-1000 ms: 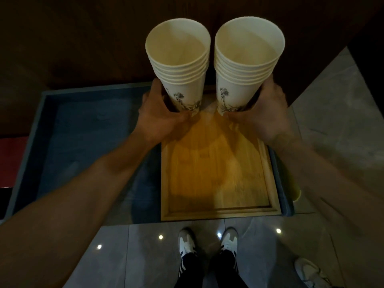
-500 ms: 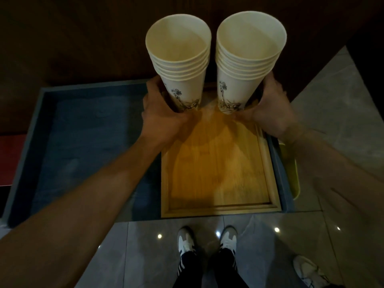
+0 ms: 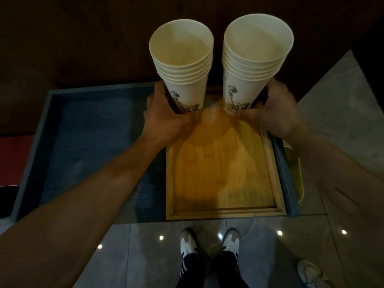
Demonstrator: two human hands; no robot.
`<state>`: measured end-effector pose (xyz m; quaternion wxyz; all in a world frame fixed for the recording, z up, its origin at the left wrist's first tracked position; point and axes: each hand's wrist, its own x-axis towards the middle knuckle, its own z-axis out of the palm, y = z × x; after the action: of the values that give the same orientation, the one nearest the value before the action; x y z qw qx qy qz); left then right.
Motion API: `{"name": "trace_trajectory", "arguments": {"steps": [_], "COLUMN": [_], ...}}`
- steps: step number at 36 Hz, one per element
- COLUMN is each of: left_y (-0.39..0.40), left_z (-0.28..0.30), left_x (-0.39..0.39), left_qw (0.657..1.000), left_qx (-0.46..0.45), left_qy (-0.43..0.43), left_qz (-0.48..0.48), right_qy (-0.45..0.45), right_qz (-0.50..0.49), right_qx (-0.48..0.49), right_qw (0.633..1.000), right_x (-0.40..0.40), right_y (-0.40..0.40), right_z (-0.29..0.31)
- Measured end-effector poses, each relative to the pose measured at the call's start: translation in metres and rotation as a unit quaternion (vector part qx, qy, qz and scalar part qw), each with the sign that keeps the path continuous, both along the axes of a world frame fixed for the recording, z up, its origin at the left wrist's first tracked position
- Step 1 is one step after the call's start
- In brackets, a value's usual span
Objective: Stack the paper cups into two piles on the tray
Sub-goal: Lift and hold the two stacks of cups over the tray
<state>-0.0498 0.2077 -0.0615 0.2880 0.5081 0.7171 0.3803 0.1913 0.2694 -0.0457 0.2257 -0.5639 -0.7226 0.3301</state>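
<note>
Two piles of several nested white paper cups with a dark flower print stand upright side by side at the far end of the wooden tray (image 3: 224,173). My left hand (image 3: 166,119) is wrapped around the base of the left cup pile (image 3: 185,73). Around the base of the right cup pile (image 3: 249,65) is my right hand (image 3: 276,113). The cup bottoms are hidden behind my fingers, so I cannot tell if they touch the tray.
The wooden tray lies in the right part of a large blue-grey tray (image 3: 93,129) on the floor. A yellow-green container (image 3: 295,173) sits to its right. A dark wooden wall rises behind. My shoes (image 3: 209,244) stand on grey tiles near the tray's front edge.
Both hands stay closed on their cup piles at the far end of the tray. The piles have shifted only slightly, and the view has moved a little.
</note>
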Motion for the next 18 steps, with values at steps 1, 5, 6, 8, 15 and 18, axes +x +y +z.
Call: {"name": "trace_trajectory", "arguments": {"steps": [1, 5, 6, 8, 15, 18], "left_y": [-0.001, -0.002, -0.002, -0.002, -0.003, -0.002], "left_z": [0.001, 0.002, 0.002, 0.003, 0.004, 0.005], "left_x": [-0.001, -0.007, -0.008, -0.01, -0.012, -0.012], "left_qw": [1.0, 1.0, 1.0, 1.0, 1.0, 1.0], "left_qx": [0.0, 0.002, 0.002, 0.002, -0.007, -0.011], "left_qy": [0.0, -0.002, -0.003, -0.003, 0.003, 0.004], "left_qz": [-0.002, -0.013, -0.01, -0.007, -0.019, -0.024], "right_qy": [-0.002, 0.002, 0.004, 0.005, -0.006, -0.023], "right_qz": [0.006, 0.021, 0.019, 0.017, 0.042, 0.065], "right_qx": [0.0, -0.002, -0.004, -0.003, -0.005, -0.014], "right_qw": [1.0, 1.0, 1.0, 1.0, 0.999, 0.998], "right_x": [0.001, 0.005, 0.006, 0.008, 0.015, 0.018], "right_y": [0.001, 0.005, 0.005, 0.008, 0.017, 0.022], "right_z": [0.0, -0.002, -0.003, -0.003, -0.004, -0.001]}}
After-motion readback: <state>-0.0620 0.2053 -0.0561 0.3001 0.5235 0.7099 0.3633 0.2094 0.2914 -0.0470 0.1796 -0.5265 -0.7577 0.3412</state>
